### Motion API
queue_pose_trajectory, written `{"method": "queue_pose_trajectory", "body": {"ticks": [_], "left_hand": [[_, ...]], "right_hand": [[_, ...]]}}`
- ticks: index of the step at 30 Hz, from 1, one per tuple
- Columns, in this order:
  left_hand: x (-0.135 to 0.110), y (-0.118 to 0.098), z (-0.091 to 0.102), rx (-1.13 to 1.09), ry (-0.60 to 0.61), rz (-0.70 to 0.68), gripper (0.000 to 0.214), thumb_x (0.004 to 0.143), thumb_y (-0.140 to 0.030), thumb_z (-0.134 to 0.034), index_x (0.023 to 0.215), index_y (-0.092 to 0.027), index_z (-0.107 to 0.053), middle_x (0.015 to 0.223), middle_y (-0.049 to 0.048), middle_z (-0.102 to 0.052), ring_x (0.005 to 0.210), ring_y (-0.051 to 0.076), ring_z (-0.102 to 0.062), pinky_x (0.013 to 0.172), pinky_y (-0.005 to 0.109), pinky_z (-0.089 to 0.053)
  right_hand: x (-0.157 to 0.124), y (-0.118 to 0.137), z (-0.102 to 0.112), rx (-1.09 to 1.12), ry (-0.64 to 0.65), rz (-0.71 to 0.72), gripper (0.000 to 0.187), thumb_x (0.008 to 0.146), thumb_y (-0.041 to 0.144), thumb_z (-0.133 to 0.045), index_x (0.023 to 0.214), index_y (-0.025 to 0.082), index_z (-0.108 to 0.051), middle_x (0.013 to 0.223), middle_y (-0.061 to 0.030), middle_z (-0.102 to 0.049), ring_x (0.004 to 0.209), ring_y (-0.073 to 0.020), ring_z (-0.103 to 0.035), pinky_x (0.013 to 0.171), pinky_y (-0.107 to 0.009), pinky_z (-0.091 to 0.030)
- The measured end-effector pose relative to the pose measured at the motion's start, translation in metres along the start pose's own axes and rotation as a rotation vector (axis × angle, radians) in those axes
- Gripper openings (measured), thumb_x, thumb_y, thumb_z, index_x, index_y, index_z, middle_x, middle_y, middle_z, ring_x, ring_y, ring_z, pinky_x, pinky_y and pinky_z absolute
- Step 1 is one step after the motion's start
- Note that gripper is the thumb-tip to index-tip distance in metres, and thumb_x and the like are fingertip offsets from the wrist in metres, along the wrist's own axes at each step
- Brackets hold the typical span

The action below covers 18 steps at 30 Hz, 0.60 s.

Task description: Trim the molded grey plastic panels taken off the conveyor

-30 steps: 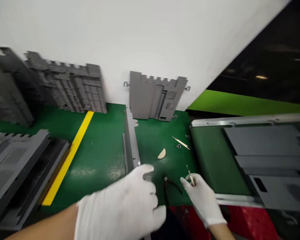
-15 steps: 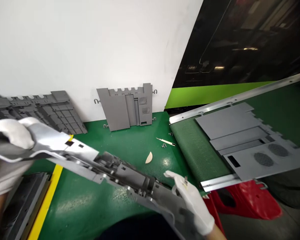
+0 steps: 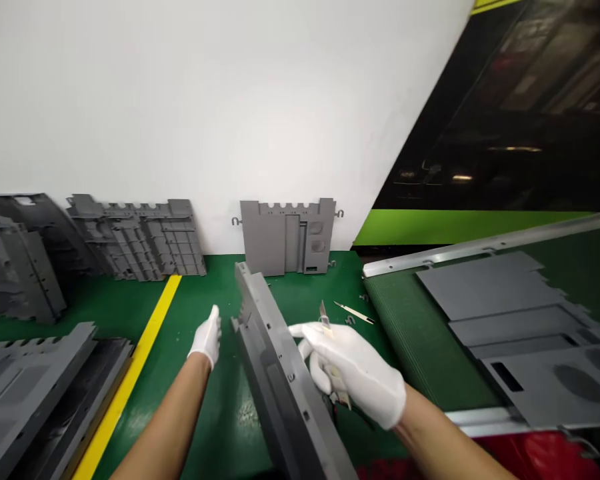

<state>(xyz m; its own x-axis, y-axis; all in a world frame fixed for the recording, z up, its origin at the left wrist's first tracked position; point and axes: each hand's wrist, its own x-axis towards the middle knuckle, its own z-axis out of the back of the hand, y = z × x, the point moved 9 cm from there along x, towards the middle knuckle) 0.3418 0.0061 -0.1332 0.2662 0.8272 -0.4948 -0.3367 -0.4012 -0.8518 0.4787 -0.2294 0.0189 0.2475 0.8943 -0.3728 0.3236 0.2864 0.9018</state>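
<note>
A long grey plastic panel (image 3: pixel 280 373) stands on edge on the green floor, running from the bottom middle toward the wall. My right hand (image 3: pixel 353 373), in a white glove, grips its right side and also holds a small scalpel-like knife (image 3: pixel 325 319) with the blade pointing up. My left hand (image 3: pixel 207 339), gloved too, hovers just left of the panel's far end, fingers together and stretched out, holding nothing.
Another grey panel (image 3: pixel 287 235) leans on the white wall, with several more (image 3: pixel 140 237) at left. A stack of panels (image 3: pixel 35 380) lies at lower left beside a yellow line (image 3: pixel 135 363). A green conveyor (image 3: pixel 410 320) at right carries a flat panel (image 3: pixel 520 333). A second knife (image 3: pixel 353 311) lies on the floor.
The panel, held high and level across the view half a second ago, now stands on edge in front of me. My left hand has let go of it.
</note>
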Motion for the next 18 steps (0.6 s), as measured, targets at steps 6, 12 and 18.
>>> {"method": "queue_pose_trajectory", "body": {"ticks": [6,12,18], "left_hand": [[-0.021,-0.126,-0.04,-0.247,0.288,-0.481,0.043,0.08,-0.054,-0.066,0.112,-0.025,-0.063,0.135,0.0064,-0.061,0.127,0.023,-0.054,0.109,0.037,-0.039],[-0.035,-0.141,-0.094,-0.333,0.651,-0.376,0.025,0.073,-0.035,-0.073,0.081,-0.018,-0.056,0.08,0.0004,-0.063,0.07,0.013,-0.063,0.062,0.024,-0.047],[-0.023,-0.132,-0.087,-0.357,0.55,-0.405,0.023,0.076,-0.035,-0.069,0.078,-0.021,-0.05,0.068,-0.0029,-0.053,0.061,0.014,-0.056,0.055,0.026,-0.042]], "right_hand": [[0.043,-0.007,-0.034,0.017,0.009,-0.012,0.06,0.084,0.064,-0.056,0.119,0.016,-0.061,0.071,-0.002,-0.066,0.042,-0.0082,-0.043,0.039,-0.023,-0.015],[0.007,-0.016,-0.015,-0.404,-0.206,0.046,0.058,0.088,0.069,-0.046,0.112,0.02,-0.066,0.073,-0.0032,-0.066,0.055,-0.0142,-0.053,0.048,-0.026,-0.04],[-0.058,-0.046,-0.013,-0.756,-0.271,0.099,0.039,0.096,0.052,-0.041,0.083,0.026,-0.067,0.069,-0.0028,-0.063,0.061,-0.0172,-0.058,0.058,-0.027,-0.048]]}}
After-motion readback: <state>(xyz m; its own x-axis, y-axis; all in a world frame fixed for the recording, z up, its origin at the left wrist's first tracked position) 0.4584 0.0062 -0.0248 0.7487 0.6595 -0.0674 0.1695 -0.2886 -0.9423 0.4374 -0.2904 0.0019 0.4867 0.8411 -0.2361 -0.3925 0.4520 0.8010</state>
